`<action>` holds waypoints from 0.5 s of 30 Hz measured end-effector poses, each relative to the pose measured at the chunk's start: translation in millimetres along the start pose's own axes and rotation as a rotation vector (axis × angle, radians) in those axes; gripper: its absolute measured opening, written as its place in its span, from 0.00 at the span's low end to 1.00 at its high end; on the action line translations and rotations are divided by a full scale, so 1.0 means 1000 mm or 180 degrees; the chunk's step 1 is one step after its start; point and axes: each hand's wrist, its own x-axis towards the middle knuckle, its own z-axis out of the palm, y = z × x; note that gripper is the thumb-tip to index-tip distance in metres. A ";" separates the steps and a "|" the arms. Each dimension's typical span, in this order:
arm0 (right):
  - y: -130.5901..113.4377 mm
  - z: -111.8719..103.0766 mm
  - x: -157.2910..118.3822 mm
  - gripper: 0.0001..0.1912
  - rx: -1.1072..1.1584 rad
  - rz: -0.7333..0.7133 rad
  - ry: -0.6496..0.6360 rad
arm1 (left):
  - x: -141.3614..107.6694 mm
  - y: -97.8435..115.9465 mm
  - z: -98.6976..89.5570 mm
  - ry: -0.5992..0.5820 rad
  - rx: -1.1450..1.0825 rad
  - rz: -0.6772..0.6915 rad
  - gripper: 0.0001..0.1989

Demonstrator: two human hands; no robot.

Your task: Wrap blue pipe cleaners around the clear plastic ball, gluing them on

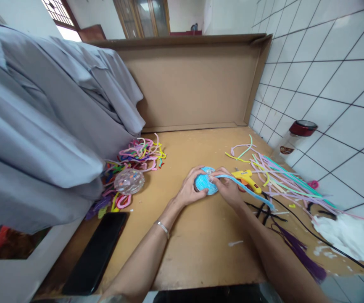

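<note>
A round ball wrapped in light-blue pipe cleaner (204,182) sits between my two hands above the middle of the table. My left hand (191,185) curls around its left side, with the thumb at the lower edge. On the upper right of the ball, the fingers of my right hand (228,187) pinch a blue pipe cleaner (256,195) against it. The strip's loose end trails right over my right hand. Just beyond that hand lies a yellow glue gun (247,181). My right fingers hide part of the ball.
Left are a clear faceted bowl (129,181), a heap of coloured pipe cleaners (144,151) and a black phone (96,252). Right are long pipe cleaners (283,176), a red-lidded jar (294,141), a purple tassel (298,250), white tissue (349,235) and the gun's cord (311,235).
</note>
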 end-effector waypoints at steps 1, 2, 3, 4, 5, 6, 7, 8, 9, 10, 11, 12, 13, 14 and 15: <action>0.000 0.000 0.000 0.06 -0.0011 -0.0018 0.0021 | 0.000 -0.001 0.000 0.0006 0.0011 0.0023 0.26; -0.001 0.001 0.000 0.06 -0.0031 -0.0041 0.0046 | 0.000 -0.001 0.000 0.0009 0.0015 0.0046 0.26; -0.001 0.001 0.000 0.06 -0.0054 -0.0068 0.0072 | 0.000 -0.002 0.001 0.0014 0.0013 0.0066 0.25; -0.002 0.002 0.000 0.06 -0.0073 -0.0096 0.0095 | 0.000 -0.002 0.001 0.0021 0.0006 0.0079 0.25; -0.003 0.002 0.000 0.06 -0.0092 -0.0126 0.0110 | 0.000 -0.003 0.001 0.0026 -0.0005 0.0078 0.26; -0.004 0.002 0.000 0.06 -0.0115 -0.0153 0.0107 | -0.001 -0.003 0.001 0.0032 -0.0019 0.0062 0.27; -0.005 0.002 0.000 0.06 -0.0135 -0.0177 0.0112 | -0.001 -0.003 0.001 0.0035 -0.0034 0.0036 0.27; -0.005 0.002 0.000 0.06 -0.0147 -0.0193 0.0121 | -0.001 -0.002 0.001 0.0034 -0.0048 0.0010 0.28; -0.006 0.002 0.000 0.06 -0.0152 -0.0205 0.0126 | -0.001 -0.002 0.001 0.0023 -0.0053 -0.0005 0.29; -0.006 0.002 0.000 0.06 -0.0149 -0.0212 0.0124 | 0.000 -0.001 0.001 0.0006 -0.0047 -0.0004 0.28; -0.006 0.002 0.000 0.06 -0.0139 -0.0214 0.0123 | 0.000 -0.001 0.001 -0.0015 -0.0034 0.0012 0.27; -0.005 0.002 0.000 0.06 -0.0130 -0.0211 0.0120 | 0.000 0.000 0.000 -0.0032 -0.0021 0.0035 0.26; -0.005 0.002 -0.001 0.06 -0.0127 -0.0205 0.0116 | 0.001 0.000 0.000 -0.0049 -0.0007 0.0049 0.24; -0.005 0.002 -0.001 0.06 -0.0131 -0.0198 0.0114 | 0.001 0.000 0.000 -0.0054 0.0006 0.0047 0.23; -0.005 0.002 -0.001 0.07 -0.0140 -0.0189 0.0111 | 0.001 0.001 0.000 -0.0055 0.0014 0.0029 0.23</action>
